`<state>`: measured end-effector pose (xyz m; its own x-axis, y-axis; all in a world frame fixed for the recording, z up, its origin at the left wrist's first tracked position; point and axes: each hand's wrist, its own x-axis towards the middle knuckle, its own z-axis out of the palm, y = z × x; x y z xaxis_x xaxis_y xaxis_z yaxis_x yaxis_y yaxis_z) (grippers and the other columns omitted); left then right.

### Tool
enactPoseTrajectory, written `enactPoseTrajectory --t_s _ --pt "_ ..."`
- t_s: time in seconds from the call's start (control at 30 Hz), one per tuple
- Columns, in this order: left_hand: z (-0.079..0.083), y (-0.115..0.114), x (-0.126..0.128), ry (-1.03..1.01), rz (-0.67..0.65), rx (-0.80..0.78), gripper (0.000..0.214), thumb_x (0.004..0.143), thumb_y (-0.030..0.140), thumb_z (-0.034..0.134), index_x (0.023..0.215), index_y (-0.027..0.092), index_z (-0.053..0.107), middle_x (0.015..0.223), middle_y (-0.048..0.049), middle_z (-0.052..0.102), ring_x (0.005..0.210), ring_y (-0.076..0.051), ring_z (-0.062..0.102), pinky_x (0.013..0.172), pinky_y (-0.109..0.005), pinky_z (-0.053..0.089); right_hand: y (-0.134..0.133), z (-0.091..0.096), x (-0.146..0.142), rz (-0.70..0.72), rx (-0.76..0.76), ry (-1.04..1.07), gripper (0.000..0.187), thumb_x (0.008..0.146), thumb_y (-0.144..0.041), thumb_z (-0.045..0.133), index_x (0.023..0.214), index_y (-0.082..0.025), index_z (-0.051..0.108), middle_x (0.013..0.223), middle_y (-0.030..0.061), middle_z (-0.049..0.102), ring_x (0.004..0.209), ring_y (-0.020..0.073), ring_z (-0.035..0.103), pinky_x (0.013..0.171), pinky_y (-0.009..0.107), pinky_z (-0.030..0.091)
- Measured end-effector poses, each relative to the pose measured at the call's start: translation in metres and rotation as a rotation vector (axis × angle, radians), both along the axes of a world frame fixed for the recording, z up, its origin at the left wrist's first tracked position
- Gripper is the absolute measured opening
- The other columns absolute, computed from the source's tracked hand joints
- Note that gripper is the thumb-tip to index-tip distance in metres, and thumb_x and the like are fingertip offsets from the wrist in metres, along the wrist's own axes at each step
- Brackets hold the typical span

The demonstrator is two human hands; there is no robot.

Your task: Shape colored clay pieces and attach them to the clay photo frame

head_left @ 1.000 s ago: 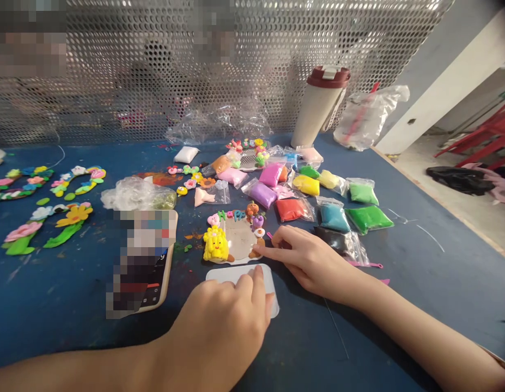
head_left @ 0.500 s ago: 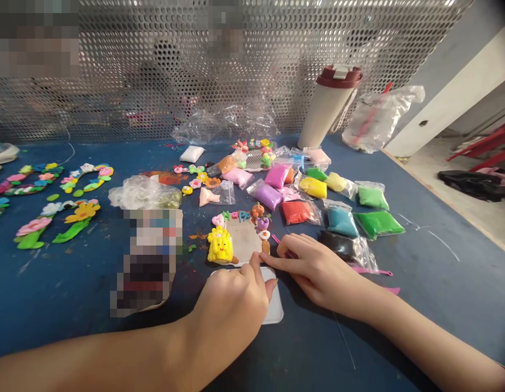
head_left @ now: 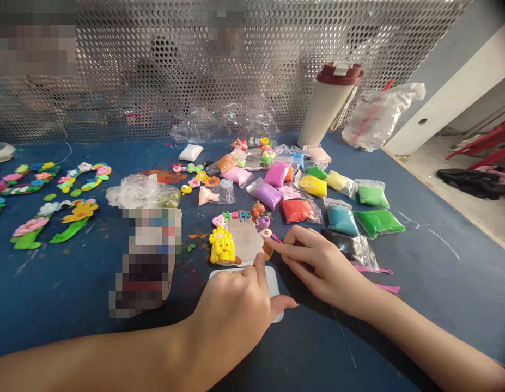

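The left hand has its index finger stretched to the near edge of the plaque, thumb spread aside, other fingers curled, grasping nothing that shows. The right hand lays its index finger at the plaque's right edge, by a brown clay piece; I cannot tell whether its bent fingers grip anything.

The plaque lies flat on the blue table, just beyond the left hand. Its lettered edge points away from the wearer, the letters reading upright from this side. At this slant its long axis is hard to judge. A yellow figure covers its left side; a white, egg-like disc sits on the right.

A white tray lies partly under the left hand. Right of the plaque are red and teal clay packets; beyond, a tumbler stands by a perforated screen.
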<state>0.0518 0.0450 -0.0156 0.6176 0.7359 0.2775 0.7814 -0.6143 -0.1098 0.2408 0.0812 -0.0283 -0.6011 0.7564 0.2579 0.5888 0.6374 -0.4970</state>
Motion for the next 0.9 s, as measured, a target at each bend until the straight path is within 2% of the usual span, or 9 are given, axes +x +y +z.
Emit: enactPoseTrajectory --t_s 0.23,0.43,0.6,0.9 --pt "0.0001 0.0015 0.0001 -0.021 0.022 0.017 0.07 0.072 0.057 0.072 0.109 -0.002 0.068 0.06 -0.007 0.069 0.044 -0.02 0.065 0.035 -0.027 0.046 -0.0006 -0.0026 -0.0005 0.008 0.16 -0.21 0.038 0.093 -0.011 0.038 0.123 -0.013 0.061 0.083 0.0089 0.055 0.071 0.0195 0.047 0.065 0.035 0.042" --pt "-0.0017 0.0001 0.0018 0.002 0.0 -0.007 0.065 0.075 0.057 0.069 0.107 0.0 0.069 0.059 -0.0052 0.067 0.046 -0.019 0.065 0.036 -0.026 0.044 0.0025 -0.0022 0.002 0.019 0.165 -0.231 0.039 0.093 -0.013 0.038 0.126 -0.015 0.059 0.085 0.0085 0.055 0.072 0.0191 0.047 0.066 0.034 0.042" --pt "-0.0039 -0.0002 0.0003 0.03 -0.023 -0.001 0.062 0.077 0.056 0.068 0.106 0.001 0.07 0.057 -0.004 0.065 0.045 -0.019 0.064 0.036 -0.027 0.043 0.0046 0.0001 0.0025 0.061 0.273 -0.283 0.041 0.091 -0.009 0.038 0.124 -0.015 0.06 0.083 0.0082 0.055 0.071 0.019 0.047 0.068 0.034 0.042" --pt "-0.0029 -0.0014 -0.0013 0.008 0.004 0.059 0.068 0.075 0.056 0.07 0.111 -0.002 0.068 0.058 -0.0057 0.066 0.044 -0.019 0.064 0.035 -0.026 0.044 0.0046 -0.0003 0.0018 0.057 0.246 -0.28 0.041 0.09 -0.009 0.039 0.125 -0.015 0.06 0.083 0.0084 0.054 0.072 0.0196 0.046 0.068 0.034 0.041"
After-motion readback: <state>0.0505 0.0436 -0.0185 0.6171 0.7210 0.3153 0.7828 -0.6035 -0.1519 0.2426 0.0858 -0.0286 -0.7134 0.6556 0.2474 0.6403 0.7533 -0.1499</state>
